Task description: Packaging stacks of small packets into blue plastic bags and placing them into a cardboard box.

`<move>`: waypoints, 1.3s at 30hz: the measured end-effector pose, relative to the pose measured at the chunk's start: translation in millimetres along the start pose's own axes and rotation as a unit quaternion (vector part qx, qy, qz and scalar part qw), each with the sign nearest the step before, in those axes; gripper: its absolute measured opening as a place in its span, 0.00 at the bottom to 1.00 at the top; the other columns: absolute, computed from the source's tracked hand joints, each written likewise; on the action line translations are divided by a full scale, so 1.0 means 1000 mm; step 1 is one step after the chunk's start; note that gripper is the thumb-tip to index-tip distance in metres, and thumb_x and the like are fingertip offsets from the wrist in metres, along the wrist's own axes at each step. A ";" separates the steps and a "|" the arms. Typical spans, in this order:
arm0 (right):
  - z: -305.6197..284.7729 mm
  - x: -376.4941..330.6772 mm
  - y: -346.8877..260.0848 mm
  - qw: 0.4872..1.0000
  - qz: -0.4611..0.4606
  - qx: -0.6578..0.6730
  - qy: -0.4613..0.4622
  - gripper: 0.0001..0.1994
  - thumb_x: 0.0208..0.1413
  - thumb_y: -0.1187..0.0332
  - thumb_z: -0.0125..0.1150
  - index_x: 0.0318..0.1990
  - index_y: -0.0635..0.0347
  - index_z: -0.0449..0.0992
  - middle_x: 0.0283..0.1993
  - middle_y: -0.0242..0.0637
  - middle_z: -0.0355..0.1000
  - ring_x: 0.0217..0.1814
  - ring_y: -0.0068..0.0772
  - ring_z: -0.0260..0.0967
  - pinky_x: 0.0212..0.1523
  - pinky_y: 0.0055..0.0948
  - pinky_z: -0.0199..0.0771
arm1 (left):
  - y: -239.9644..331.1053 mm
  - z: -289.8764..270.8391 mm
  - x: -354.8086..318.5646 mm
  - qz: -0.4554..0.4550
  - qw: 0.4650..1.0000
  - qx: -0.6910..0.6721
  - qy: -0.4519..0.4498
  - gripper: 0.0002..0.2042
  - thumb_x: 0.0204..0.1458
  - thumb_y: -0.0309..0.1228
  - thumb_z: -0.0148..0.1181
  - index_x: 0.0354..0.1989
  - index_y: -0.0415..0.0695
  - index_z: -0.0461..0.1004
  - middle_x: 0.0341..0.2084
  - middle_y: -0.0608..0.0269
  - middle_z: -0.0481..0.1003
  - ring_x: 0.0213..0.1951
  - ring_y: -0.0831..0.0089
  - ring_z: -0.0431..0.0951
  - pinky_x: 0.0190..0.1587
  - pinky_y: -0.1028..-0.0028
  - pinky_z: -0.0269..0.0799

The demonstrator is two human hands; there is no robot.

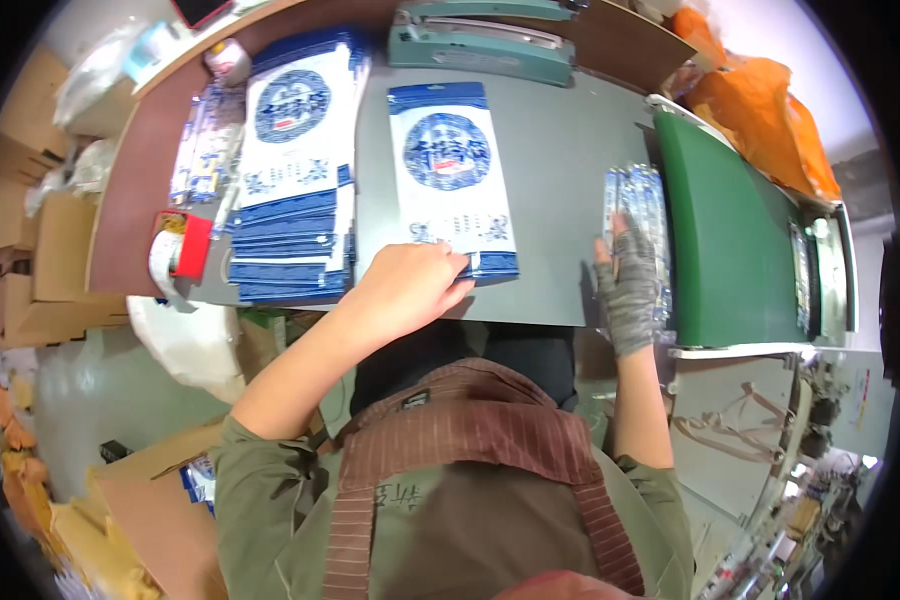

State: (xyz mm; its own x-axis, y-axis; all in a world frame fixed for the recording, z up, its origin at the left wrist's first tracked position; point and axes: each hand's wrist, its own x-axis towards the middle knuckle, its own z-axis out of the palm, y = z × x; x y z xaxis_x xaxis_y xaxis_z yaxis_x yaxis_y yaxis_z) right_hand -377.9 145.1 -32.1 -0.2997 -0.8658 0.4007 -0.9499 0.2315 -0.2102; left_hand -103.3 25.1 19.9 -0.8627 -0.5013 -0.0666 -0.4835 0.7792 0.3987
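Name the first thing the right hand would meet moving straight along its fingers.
The right hand would likely meet the slim packets first; they extend beyond it, though whether it touches them is unclear.

This looks like a packing workshop, with stacked pouches, a grey worktable and cardboard boxes.
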 end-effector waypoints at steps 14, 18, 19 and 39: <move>0.023 0.031 0.086 0.952 0.293 0.081 0.016 0.42 0.59 0.39 0.44 0.66 0.72 0.53 0.68 0.61 0.54 0.71 0.55 0.51 0.69 0.37 0.50 | 0.020 0.065 0.138 -0.012 0.950 -0.297 0.091 0.44 0.57 0.57 0.49 0.66 0.26 0.48 0.65 0.34 0.52 0.68 0.47 0.52 0.68 0.64 0.50; 0.032 0.058 0.090 0.909 0.391 0.128 -0.060 0.41 0.60 0.41 0.45 0.66 0.71 0.53 0.63 0.61 0.60 0.65 0.56 0.60 0.64 0.41 0.59 | 0.047 0.069 0.200 -0.120 0.850 -0.509 0.066 0.48 0.54 0.56 0.54 0.67 0.25 0.41 0.63 0.32 0.56 0.64 0.51 0.61 0.64 0.65 0.58; 0.036 0.058 0.089 0.908 0.393 0.131 -0.059 0.41 0.60 0.41 0.45 0.66 0.71 0.53 0.63 0.61 0.60 0.65 0.56 0.60 0.64 0.41 0.59 | 0.055 0.073 0.209 -0.119 0.852 -0.506 0.065 0.48 0.54 0.56 0.54 0.67 0.25 0.41 0.63 0.32 0.56 0.64 0.51 0.61 0.64 0.65 0.58; -0.060 0.074 -0.056 0.780 0.000 0.626 0.001 0.50 0.39 0.64 0.73 0.69 0.63 0.48 0.64 0.50 0.61 0.61 0.42 0.63 0.60 0.38 0.65 | 0.050 0.030 0.120 0.088 0.899 -0.423 0.064 0.47 0.40 0.41 0.73 0.65 0.37 0.51 0.53 0.47 0.69 0.53 0.55 0.73 0.55 0.64 0.66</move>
State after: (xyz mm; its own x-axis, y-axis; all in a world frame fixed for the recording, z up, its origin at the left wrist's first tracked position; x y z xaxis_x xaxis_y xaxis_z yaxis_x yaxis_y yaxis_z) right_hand -352.2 94.4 62.4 -0.3021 -0.8645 0.4018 -0.1179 -0.3844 -0.9156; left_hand -235.6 15.6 4.1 -0.8644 -0.4796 0.1508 -0.0076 0.3124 0.9499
